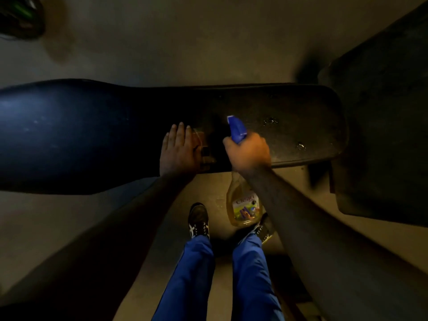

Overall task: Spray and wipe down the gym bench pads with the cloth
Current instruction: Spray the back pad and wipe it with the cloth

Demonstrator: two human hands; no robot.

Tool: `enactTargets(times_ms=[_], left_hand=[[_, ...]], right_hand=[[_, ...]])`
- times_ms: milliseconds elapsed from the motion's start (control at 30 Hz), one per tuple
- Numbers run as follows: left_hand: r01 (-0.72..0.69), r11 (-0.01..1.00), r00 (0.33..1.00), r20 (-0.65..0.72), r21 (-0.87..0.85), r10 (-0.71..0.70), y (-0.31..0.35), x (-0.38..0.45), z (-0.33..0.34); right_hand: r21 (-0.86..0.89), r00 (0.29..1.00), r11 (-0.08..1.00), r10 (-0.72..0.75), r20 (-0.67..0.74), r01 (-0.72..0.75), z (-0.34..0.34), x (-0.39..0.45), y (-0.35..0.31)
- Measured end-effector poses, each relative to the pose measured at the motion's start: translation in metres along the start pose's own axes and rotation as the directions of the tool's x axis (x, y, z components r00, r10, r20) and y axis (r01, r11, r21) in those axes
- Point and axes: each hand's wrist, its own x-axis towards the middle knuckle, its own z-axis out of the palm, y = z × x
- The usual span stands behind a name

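Note:
A long dark bench pad (pixel 92 135) runs across the view from left to right. Its right part (pixel 301 126) carries wet droplets. My right hand (pixel 249 154) grips the neck of a spray bottle (pixel 244 205) with yellow liquid. The bottle's blue nozzle (pixel 236 128) points over the right part of the pad. My left hand (pixel 178 150) lies flat on the pad's near edge, fingers together. It presses a dark cloth (pixel 206 151), which shows only at the fingers' right side.
A second dark padded part (pixel 382 135) rises at the right end of the bench. My two shoes (pixel 199 220) and blue trouser legs stand on the pale floor (pixel 162 42) below the bench. A dark object (pixel 20 17) sits at the top left corner.

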Motion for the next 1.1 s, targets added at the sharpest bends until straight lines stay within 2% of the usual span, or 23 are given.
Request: enactTargets(times_ms=[200, 300, 367, 400, 433, 500, 533, 600, 700, 800, 900, 1000, 1100], left_hand=[[0.009, 1.0, 0.999, 0.042, -0.025, -0.008, -0.002, 0.006, 0.002], [-0.051, 0.998, 0.999, 0.005, -0.032, 0.051, -0.005, 0.006, -0.012], [-0.105, 0.984, 0.994, -0.022, -0.147, 0.103, -0.006, 0.0, -0.024], [-0.091, 0.949, 0.996, -0.003, -0.301, 0.095, -0.008, -0.004, -0.034], [-0.018, 0.874, 0.997, 0.058, -0.486, 0.053, -0.01, -0.007, -0.044], [0.16, 0.665, 0.972, 0.235, -0.73, 0.024, -0.018, -0.011, -0.066], [0.189, 0.627, 0.956, 0.286, -0.756, 0.058, -0.022, -0.012, -0.078], [0.177, 0.562, 0.941, 0.307, -0.808, 0.145, -0.026, -0.013, -0.102], [0.202, 0.472, 0.91, 0.343, -0.858, 0.234, -0.032, -0.01, -0.138], [0.212, 0.468, 0.899, 0.359, -0.858, 0.252, -0.048, -0.004, -0.159], [0.146, 0.495, 0.957, 0.25, -0.856, 0.149, -0.072, 0.007, -0.16], [0.065, 0.57, 0.988, 0.133, -0.819, 0.079, -0.09, 0.012, -0.152], [0.061, 0.641, 0.995, 0.095, -0.765, 0.019, -0.096, 0.01, -0.141]], right_hand=[[-0.058, 0.996, 0.994, 0.09, 0.001, -0.09, 0.013, 0.02, -0.018], [-0.052, 0.997, 0.996, 0.072, 0.037, -0.07, 0.015, 0.015, -0.025], [-0.021, 0.998, 1.0, 0.018, 0.06, -0.017, 0.013, 0.009, -0.035], [0.002, 0.998, 1.0, -0.021, 0.056, 0.02, 0.012, 0.004, -0.042], [0.028, 0.998, 0.998, -0.049, 0.049, 0.048, 0.011, 0.0, -0.05], [0.107, 0.994, 0.991, -0.085, 0.063, 0.078, 0.01, -0.011, -0.069], [0.147, 0.99, 0.983, -0.122, 0.067, 0.111, 0.009, -0.016, -0.08], [0.228, 0.967, 0.945, -0.25, 0.05, 0.233, 0.009, -0.023, -0.104], [0.343, 0.888, 0.855, -0.447, 0.11, 0.388, 0.01, -0.029, -0.141], [0.404, 0.823, 0.833, -0.502, 0.266, 0.378, 0.015, -0.032, -0.174], [0.43, 0.758, 0.816, -0.546, 0.357, 0.385, 0.027, -0.027, -0.193], [0.433, 0.687, 0.809, -0.575, 0.444, 0.397, 0.041, -0.016, -0.2], [0.396, 0.663, 0.828, -0.558, 0.499, 0.398, 0.054, -0.005, -0.2]])
